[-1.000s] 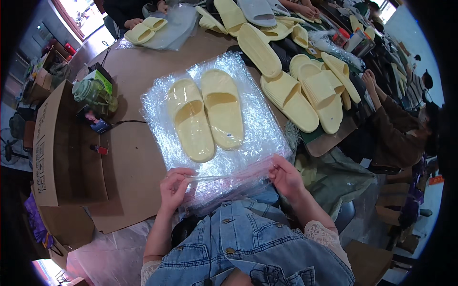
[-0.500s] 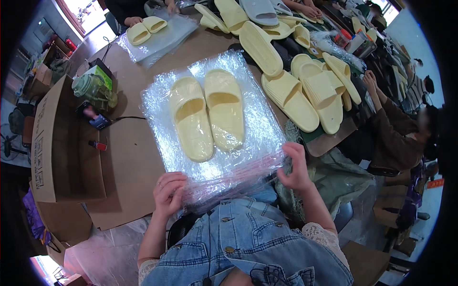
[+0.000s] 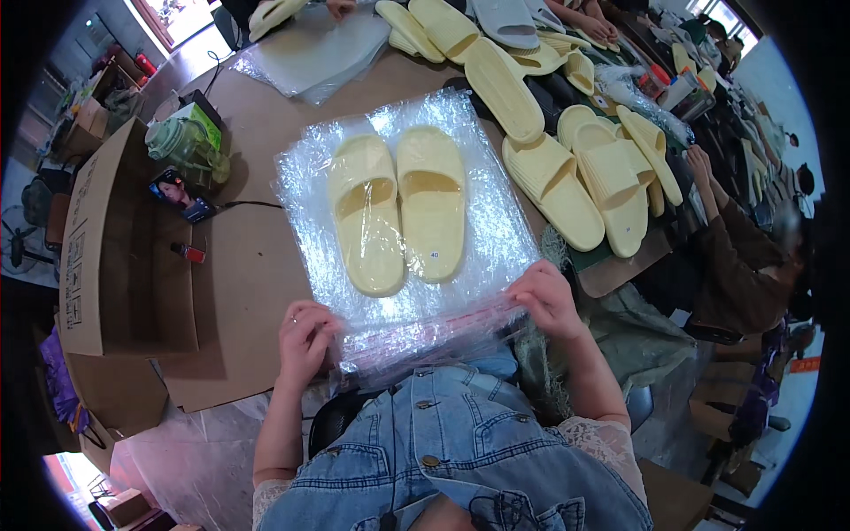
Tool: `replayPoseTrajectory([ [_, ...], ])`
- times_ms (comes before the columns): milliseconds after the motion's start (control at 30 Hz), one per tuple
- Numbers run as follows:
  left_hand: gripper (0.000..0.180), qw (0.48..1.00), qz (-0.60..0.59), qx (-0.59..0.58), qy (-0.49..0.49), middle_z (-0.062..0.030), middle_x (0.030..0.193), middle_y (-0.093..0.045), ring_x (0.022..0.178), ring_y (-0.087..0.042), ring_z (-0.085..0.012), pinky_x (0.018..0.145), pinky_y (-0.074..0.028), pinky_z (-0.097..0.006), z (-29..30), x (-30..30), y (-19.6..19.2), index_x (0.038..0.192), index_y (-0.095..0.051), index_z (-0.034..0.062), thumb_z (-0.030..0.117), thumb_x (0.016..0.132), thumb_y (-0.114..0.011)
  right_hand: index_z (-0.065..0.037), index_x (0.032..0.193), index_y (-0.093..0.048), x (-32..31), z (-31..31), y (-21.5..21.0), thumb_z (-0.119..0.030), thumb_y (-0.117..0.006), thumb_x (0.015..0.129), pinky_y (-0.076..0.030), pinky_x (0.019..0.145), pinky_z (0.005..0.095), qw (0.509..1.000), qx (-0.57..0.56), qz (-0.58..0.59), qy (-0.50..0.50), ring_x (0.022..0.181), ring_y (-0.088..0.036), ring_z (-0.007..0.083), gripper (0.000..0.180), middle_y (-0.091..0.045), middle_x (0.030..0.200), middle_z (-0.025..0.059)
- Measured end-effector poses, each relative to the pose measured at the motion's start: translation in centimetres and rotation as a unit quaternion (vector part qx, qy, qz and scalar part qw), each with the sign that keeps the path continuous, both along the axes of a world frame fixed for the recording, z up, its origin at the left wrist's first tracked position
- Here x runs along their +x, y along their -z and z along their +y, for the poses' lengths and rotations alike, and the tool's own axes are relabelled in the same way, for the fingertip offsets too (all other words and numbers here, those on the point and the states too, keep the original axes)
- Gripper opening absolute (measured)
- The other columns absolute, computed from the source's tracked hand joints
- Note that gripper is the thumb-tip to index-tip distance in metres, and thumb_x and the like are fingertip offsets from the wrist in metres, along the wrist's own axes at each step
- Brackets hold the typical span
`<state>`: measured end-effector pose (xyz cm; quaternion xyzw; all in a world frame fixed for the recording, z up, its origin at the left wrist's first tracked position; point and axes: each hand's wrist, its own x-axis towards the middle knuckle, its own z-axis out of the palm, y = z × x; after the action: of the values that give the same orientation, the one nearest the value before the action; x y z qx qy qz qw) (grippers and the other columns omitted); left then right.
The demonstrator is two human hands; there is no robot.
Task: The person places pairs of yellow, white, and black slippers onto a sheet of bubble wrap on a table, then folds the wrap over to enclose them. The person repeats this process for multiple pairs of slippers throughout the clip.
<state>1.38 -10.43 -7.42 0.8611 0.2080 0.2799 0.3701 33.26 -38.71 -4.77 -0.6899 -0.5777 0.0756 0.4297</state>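
A pair of pale yellow slide slippers (image 3: pixel 430 205) lies side by side in a clear plastic bag (image 3: pixel 354 310), toes away from me. The bag rests on a stack of shiny clear bags (image 3: pixel 496 203) with pinkish strips along the near edge. At the near left corner, my left hand (image 3: pixel 305 341) is closed, thumb and fingers pinching the bag's edge. My right hand (image 3: pixel 546 301) pinches the same edge at the near right corner. A small round sticker shows on the right slipper's heel.
Loose yellow slippers (image 3: pixel 553 190) are heaped at right, with a grey pair (image 3: pixel 505 22) behind. An open cardboard box (image 3: pixel 115 265) stands left, near a green bottle (image 3: pixel 181 146), a phone (image 3: pixel 181 195) and a small red-labelled bottle (image 3: pixel 189 253). Co-workers' hands (image 3: pixel 699 168) are at the far side and right.
My right hand has moved left and closed on the bag's edge. Both hands now hold the near corners. Across the table, a co-worker has lifted the yellow slippers off the plastic bags.
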Motion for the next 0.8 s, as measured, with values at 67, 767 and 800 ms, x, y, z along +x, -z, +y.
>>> replayPoseTrajectory([
  [67,0.004,0.999,-0.009,-0.04,-0.032,-0.0092,0.085,-0.067,0.09,-0.063,-0.0237,0.082,-0.05,-0.035,0.1,0.4,0.1,0.083,-0.068,0.0018,0.0,0.081,-0.071,-0.007,0.083,-0.072,0.3,0.3,0.3,-0.008,-0.071,0.085,-0.048,0.076,0.0356,0.999,-0.009,0.038,0.031,0.08,-0.059,0.0246,0.002,-0.069,0.084,0.0039],
  [767,0.059,0.945,0.13,0.283,0.101,-0.0142,0.152,-0.044,0.144,-0.035,-0.0405,0.118,-0.027,-0.054,-4.4,4.7,-3.2,0.14,-0.057,0.0162,0.036,0.087,-0.073,-0.011,0.066,-0.052,-2.0,4.4,1.6,-0.008,-0.074,0.076,-0.044,0.063,0.0425,0.944,-0.002,-0.188,0.271,0.066,-0.053,0.0278,0.025,-0.055,0.066,0.003],
  [800,0.065,0.939,0.172,0.273,0.115,-0.0166,0.158,-0.035,0.148,-0.027,-0.0421,0.12,-0.023,-0.056,-4.7,5.4,-2.1,0.144,-0.053,0.0178,0.045,0.087,-0.071,-0.011,0.068,-0.052,-2.0,4.3,1.7,-0.008,-0.074,0.077,-0.044,0.063,0.0428,0.942,-0.002,-0.189,0.277,0.067,-0.053,0.0279,0.024,-0.056,0.067,0.003],
])
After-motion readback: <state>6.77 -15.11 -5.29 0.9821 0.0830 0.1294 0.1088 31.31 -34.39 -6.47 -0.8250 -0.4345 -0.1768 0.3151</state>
